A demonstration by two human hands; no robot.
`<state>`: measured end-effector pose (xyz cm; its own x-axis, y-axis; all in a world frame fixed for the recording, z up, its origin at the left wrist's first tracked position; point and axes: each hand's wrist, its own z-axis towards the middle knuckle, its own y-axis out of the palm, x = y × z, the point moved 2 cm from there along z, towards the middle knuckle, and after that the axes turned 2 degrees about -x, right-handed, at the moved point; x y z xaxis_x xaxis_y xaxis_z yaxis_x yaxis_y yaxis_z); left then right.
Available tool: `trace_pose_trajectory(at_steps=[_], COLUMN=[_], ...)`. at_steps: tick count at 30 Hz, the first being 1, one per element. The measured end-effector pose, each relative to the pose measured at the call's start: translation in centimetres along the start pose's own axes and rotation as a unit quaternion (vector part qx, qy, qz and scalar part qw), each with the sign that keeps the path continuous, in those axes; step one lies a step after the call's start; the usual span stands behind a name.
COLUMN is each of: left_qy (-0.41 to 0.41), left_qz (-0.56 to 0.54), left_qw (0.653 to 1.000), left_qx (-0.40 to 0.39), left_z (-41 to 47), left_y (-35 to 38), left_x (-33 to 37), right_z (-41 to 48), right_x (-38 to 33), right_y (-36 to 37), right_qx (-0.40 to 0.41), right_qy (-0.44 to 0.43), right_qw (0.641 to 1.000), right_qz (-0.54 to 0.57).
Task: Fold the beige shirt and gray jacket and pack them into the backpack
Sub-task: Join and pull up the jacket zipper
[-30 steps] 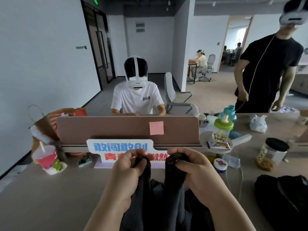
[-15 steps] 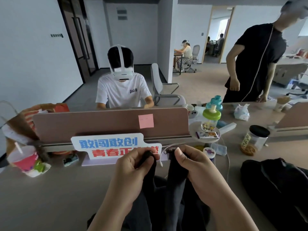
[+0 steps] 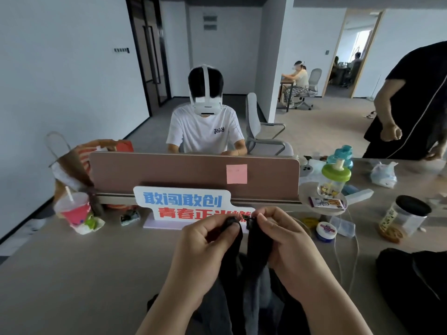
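The left hand (image 3: 205, 247) and the right hand (image 3: 283, 245) were both clenched on the dark gray fabric jacket (image 3: 244, 286), each pinching one of two raised edges of it between thumb and fingers, the two pinches almost touching. The rest of the jacket hung down and lay bunched on the light beige desk (image 3: 84, 274) between the forearms.

Just beyond the hands stood a white sign with blue and red characters (image 3: 183, 206), and behind it a brown desk divider panel (image 3: 169, 175) with a pink sticky note (image 3: 236, 174). To the right of the hands lay a white cable (image 3: 338, 257), a small round tin with a white and purple lid (image 3: 326, 231), and a clear jar with a black lid (image 3: 404, 217). A black soft backpack (image 3: 416, 281) sat at the desk's right edge, well apart from the jacket. At far left were a pink drink cup with a straw (image 3: 75, 209) and a brown paper bag (image 3: 72, 163).

The desk surface left of the jacket lay bare as far as the cup. Beyond the divider sat a person in a white T-shirt (image 3: 205, 131); another in black (image 3: 411, 102) stood at the right.
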<state>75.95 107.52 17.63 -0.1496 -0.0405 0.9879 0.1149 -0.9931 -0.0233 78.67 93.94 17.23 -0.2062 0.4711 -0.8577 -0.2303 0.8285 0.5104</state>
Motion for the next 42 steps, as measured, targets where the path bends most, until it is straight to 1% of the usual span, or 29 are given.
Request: trace_pose_trajectory(at_steps=[5,10,14,18,21,25,32,36,42], left_qy=[-0.003,-0.011,0.001,-0.001,-0.004,-0.005,-0.006,-0.022,-0.046], left_qz=[0.007,-0.010,-0.004,0.012,-0.001,-0.017,-0.027,-0.046,-0.066], left_qw=[1.000,1.000,1.000,1.000,1.000,1.000,1.000,0.999,0.997], left_qx=[0.014,0.009,0.001,-0.005,0.002,0.009,0.001,0.005,-0.001], left_z=[-0.3,-0.1,0.1,0.3,0.5,0.8,0.7,0.7,0.4], left_y=[0.2,0.2,0.4,0.8,1.0,1.1,1.4,1.2,0.8], left_x=[-0.5,-0.9,-0.7,-0.6,-0.7,-0.7,-0.8,-0.7,-0.7], right_z=[0.1,0.1,0.2,0.0,-0.2,-0.6,-1.0,-1.1,-1.1], right_x=[0.4,0.6,0.9,0.8,0.5,0.1,-0.5,-0.2,0.0], right_y=[0.0,-0.1,-0.1,-0.4,-0.3,-0.1,0.0,0.3,0.6], right_qx=[0.019,0.009,-0.001,0.024,0.027,0.000,0.089,0.106,0.084], right_qy=[0.009,0.010,0.005,-0.020,-0.064,-0.091,-0.184,-0.203,-0.217], right_qw=[1.000,1.000,0.999,0.993,0.979,0.967,0.926,0.893,0.863], right_qz=[0.010,0.004,-0.049,-0.113,-0.194,-0.239,-0.318,-0.387,-0.449])
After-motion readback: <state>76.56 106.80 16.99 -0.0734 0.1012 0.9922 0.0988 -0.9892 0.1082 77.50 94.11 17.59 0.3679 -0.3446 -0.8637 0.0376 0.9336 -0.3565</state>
